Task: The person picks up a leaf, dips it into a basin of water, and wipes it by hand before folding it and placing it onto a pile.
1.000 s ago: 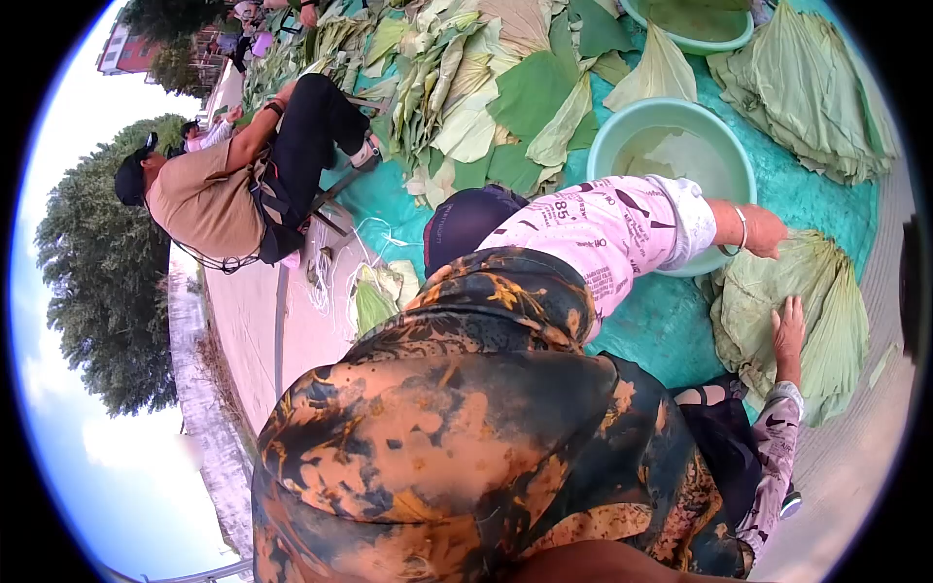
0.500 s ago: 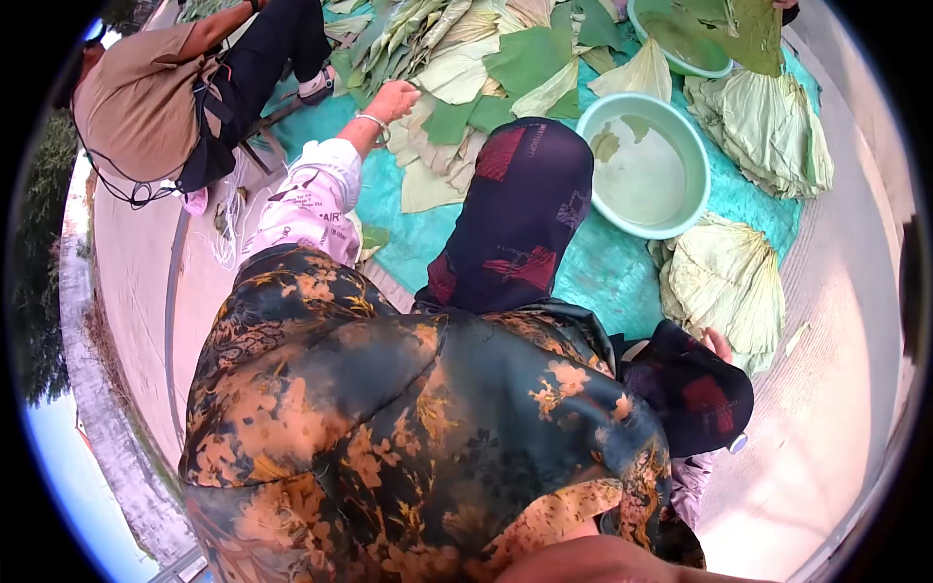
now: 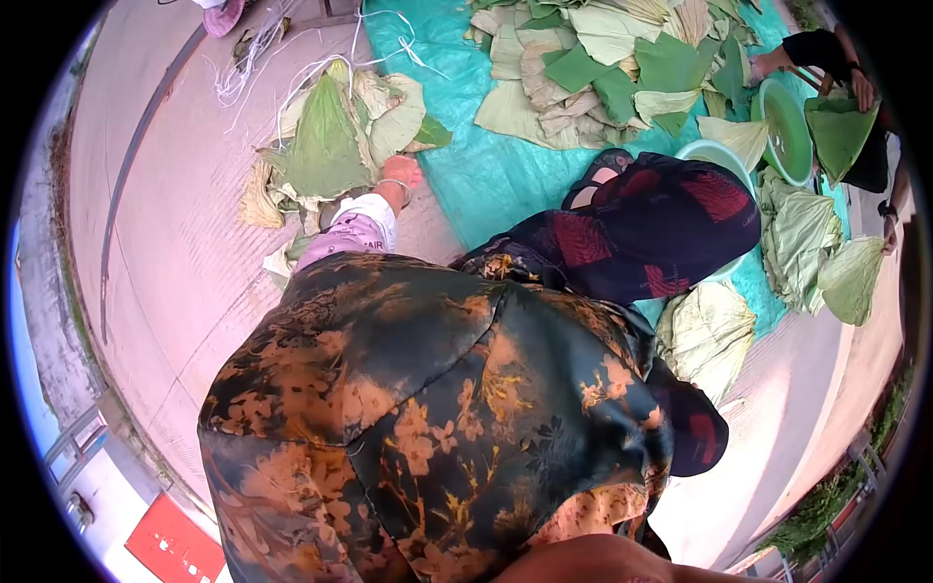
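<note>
My left hand (image 3: 400, 175), a bracelet on its wrist, is at the right edge of a loose heap of dried lotus leaves (image 3: 326, 146) on the ground to my left. Its fingers curl down against the leaves; their tips are hidden. My right hand is out of sight, behind my bent knee and clothing. Close to my right knee (image 3: 671, 228) lies a folded stack of pale lotus leaves (image 3: 708, 335). Behind that knee shows the rim of a pale green basin (image 3: 717, 148).
A large pile of lotus leaves (image 3: 603, 68) covers the far part of the turquoise sheet (image 3: 457, 185). At right, another person's hand (image 3: 861, 89) holds a green leaf (image 3: 838, 141) beside a second basin (image 3: 785, 131). White strings (image 3: 255, 73) lie at upper left.
My view has turned left. My left hand has moved from above the large pile to the leaf heap on my left. My right hand, partly seen before, has gone out of sight.
</note>
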